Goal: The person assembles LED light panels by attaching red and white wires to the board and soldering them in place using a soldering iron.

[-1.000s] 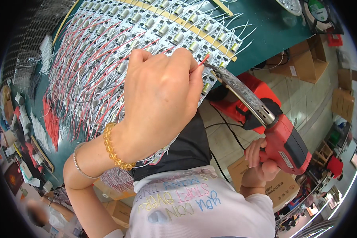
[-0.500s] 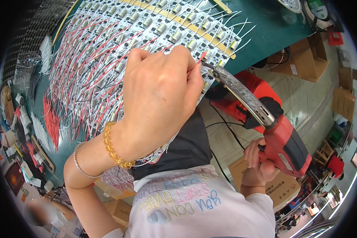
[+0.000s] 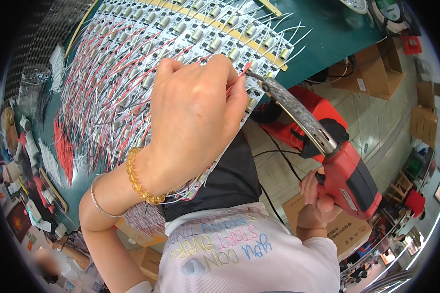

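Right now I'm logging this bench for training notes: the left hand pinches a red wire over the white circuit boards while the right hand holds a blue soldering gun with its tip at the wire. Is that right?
Not quite. In the head view the soldering gun in the right hand is red, not blue. The rest holds: the left hand pinches a red wire over the white circuit boards, and the gun's tip meets that wire.

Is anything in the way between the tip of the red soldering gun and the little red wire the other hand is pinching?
Nothing visible is. The soldering gun, held in the right hand, reaches its tip right up to the red wire that the left hand pinches over the circuit boards. Whether they touch is too small to tell.
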A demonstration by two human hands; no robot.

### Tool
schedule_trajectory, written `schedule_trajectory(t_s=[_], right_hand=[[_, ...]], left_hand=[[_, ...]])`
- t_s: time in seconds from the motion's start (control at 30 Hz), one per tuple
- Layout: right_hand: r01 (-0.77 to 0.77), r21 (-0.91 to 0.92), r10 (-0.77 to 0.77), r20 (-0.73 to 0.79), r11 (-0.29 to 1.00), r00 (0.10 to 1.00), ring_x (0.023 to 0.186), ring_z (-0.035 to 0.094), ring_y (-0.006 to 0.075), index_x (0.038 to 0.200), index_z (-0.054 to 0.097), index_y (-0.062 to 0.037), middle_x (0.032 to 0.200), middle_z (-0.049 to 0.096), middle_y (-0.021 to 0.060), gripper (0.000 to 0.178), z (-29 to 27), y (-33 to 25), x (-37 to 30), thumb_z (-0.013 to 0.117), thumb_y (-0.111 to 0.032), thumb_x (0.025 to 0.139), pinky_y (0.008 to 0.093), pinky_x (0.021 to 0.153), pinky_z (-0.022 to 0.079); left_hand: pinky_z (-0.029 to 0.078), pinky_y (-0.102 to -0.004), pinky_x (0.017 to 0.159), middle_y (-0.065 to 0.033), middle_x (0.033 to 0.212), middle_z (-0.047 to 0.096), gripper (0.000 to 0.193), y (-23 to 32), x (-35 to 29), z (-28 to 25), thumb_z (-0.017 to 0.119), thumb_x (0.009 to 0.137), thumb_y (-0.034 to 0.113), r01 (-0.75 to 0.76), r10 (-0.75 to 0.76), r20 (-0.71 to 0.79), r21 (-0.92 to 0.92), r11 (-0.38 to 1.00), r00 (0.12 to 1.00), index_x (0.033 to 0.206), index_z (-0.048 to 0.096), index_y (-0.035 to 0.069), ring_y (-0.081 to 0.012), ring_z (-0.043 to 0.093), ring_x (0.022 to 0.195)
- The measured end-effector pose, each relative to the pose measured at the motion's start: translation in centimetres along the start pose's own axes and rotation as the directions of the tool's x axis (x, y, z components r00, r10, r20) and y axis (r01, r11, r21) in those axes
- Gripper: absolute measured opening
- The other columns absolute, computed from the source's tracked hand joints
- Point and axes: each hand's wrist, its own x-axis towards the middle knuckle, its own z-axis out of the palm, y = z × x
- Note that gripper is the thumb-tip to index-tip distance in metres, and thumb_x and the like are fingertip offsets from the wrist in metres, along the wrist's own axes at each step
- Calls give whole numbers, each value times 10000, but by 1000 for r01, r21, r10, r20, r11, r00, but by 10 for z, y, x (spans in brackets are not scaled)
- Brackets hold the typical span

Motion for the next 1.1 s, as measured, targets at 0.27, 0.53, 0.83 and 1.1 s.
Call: schedule_trajectory(t_s=[0.27, 0.53, 0.83, 1.1], right_hand=[[-182, 41, 186, -302, 982, 935, 780, 547, 135, 925, 552, -41, 844, 583, 9, 506, 10, -11, -6, 705, -490, 750, 276, 724, 416], [-96, 269, 78, 77, 958, 994, 439, 432, 96, 1281, 386, 5, 497, 417, -58, 825, 20, -29, 19, 579, -622, 781, 260, 481, 379], [3, 305, 33, -113, 952, 993, 372, 408, 105, 1195, 401, 23, 476, 410, -40, 754, 13, -28, 7, 583, -596, 805, 265, 444, 387], [-15, 277, 21, -21, 961, 1000, 395, 425, 99, 1228, 382, 7, 480, 420, -41, 789, 10, -23, 2, 546, -638, 803, 253, 466, 394]], left_hand=[[339, -355, 614, -49, 545, 540, 152, 0, 1, 0, 646, 763, 77, -17, 16, -8, -11, 1000, 1000, 676, 522, 65, -239, 523, 516], [346, -344, 595, -57, 553, 561, 144, -2, 0, -1, 639, 782, 88, -35, 35, 5, -17, 999, 999, 695, 529, 56, -240, 529, 514], [386, -214, 561, -21, 640, 557, 91, 20, 9, -30, 642, 829, 48, 169, -130, 146, -297, 940, 981, 791, 602, -24, -76, 490, 593], [360, -313, 635, -39, 649, 570, 129, 14, -4, 2, 657, 817, 77, -62, 62, 3, 0, 998, 998, 752, 550, 47, -209, 482, 554]])
